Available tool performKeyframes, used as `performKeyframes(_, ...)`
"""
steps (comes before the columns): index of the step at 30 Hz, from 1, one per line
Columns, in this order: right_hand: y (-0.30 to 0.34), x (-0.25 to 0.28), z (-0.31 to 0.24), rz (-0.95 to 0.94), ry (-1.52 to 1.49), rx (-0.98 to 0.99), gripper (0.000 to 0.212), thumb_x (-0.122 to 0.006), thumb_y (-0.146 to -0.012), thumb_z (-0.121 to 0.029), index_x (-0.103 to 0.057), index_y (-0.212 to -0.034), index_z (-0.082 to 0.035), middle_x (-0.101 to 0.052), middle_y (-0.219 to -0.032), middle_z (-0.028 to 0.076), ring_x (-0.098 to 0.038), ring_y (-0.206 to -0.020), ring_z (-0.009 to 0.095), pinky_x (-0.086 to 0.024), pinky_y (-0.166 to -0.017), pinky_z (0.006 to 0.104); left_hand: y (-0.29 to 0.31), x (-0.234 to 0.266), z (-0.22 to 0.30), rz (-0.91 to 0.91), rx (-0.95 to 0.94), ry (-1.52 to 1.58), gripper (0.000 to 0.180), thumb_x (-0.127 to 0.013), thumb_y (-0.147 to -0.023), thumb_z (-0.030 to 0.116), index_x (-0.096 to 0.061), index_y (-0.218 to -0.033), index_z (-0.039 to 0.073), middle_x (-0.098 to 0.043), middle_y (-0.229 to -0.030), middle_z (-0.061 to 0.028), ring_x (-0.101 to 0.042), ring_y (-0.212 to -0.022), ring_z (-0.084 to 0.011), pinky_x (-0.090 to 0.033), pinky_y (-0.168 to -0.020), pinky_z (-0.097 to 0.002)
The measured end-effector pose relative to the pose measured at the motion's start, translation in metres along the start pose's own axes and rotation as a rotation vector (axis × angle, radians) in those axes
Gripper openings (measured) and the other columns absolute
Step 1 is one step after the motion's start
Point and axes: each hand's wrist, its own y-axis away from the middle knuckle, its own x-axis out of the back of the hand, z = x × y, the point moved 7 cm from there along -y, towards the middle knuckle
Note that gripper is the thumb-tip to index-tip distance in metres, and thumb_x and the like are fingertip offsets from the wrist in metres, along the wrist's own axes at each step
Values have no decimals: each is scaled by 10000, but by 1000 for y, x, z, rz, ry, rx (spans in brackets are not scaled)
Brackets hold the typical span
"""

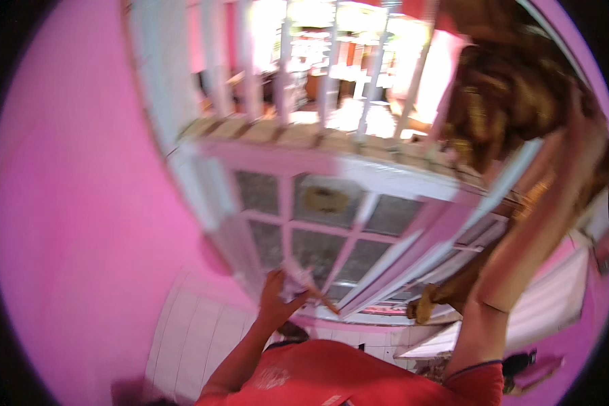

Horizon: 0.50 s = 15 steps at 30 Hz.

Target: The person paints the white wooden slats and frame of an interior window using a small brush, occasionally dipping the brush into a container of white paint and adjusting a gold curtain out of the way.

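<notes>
Holding pale wad (293, 287) in left hand (279, 304), before lower end of paned window (323, 230); cannot tell right grip (lost near brown curtain (497, 101)). Could tug curtain loose if pulling back while snagged.

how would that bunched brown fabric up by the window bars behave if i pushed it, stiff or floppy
The brown fabric will probably be floppy, since it gathers in loose, uneven folds. Its golden sheen suggests it might feel slightly slippery, though blur makes that less certain.
</notes>
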Motion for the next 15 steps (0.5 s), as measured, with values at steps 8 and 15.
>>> performKeyframes(8, 36, 37, -91, 194, -157, -145, 377, -824, -817, -363, -660, -1057, -122, -673, -1025, 143, -628, -1037, 378, -457, -890, 521, -5, 3, -4, 33, 16, 0, 616, -907, -693, 130, -591, -1186, -60, -578, -1202, -217, -605, -1086, -386, -499, -931, -438)
performKeyframes(15, 38, 44, -94, 185, -61, -168, 267, -794, -844, -386, -769, -940, -138, -649, -1036, 113, -609, -1053, 343, -390, -948, 539, -13, -4, 6, -42, 38, 88, 603, -899, -692, 110, -599, -1190, -52, -571, -1183, -184, -608, -1066, -361, -497, -918, -421)
